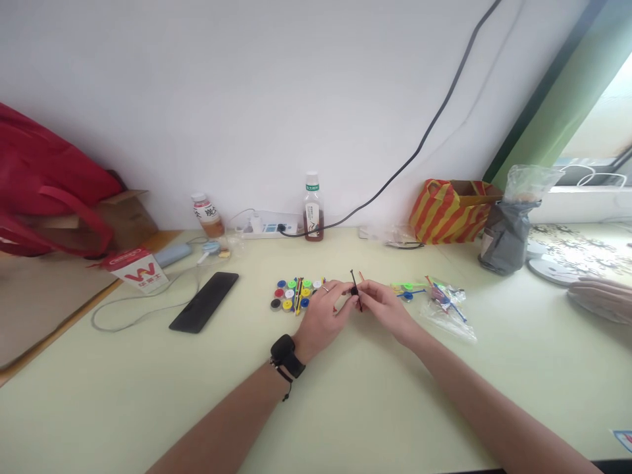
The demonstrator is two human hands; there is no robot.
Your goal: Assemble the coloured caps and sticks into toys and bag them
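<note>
Between my two hands a thin black plastic stick stands nearly upright (353,278), with a small black round piece at its middle (354,290). My left hand (322,317) pinches the round piece from the left. From the right, my right hand (388,308) closes its fingertips on the stick. Beside my left hand lie small round pieces (287,305) in several colours, set in rows, with a bundle of thin coloured sticks (299,295) across them. Right of my right hand are a blue and green stick piece (407,296) and a clear plastic bag (447,309) with coloured sticks.
A black phone (204,303), a red-and-white box (138,270) and a drink bottle (208,216) are at left. Behind stand a tea bottle (313,207) and power strip (271,225). A striped bag (439,214), grey bag (504,237) and another person's hand (602,298) are at right.
</note>
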